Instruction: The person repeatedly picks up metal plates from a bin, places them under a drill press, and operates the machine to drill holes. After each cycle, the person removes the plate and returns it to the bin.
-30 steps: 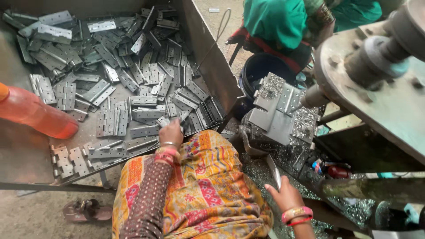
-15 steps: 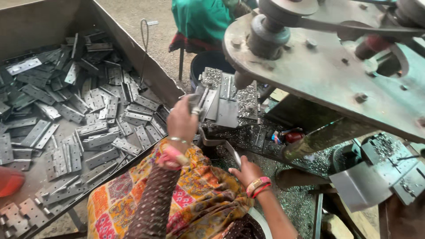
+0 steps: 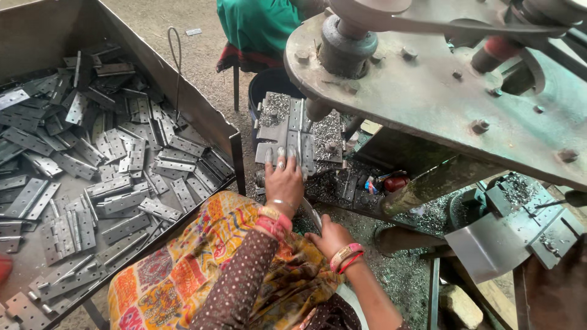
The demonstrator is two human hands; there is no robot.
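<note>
While the left hand (image 3: 285, 178) lays fingers flat on a metal hinge (image 3: 296, 135) to steady it on the press bed (image 3: 272, 131), the right hand (image 3: 330, 237) rests loosely open below, just beside the lever (image 3: 310, 214); hinge bin (image 3: 202, 119) further left.

The hinges (image 3: 110, 177) are dull grey metal, scuffed. The press plate (image 3: 428, 104) is rough, rusty painted steel. Glinting metal swarf (image 3: 327, 131) covers the jig. The lap cloth (image 3: 202, 269) is matt printed cotton.
</note>
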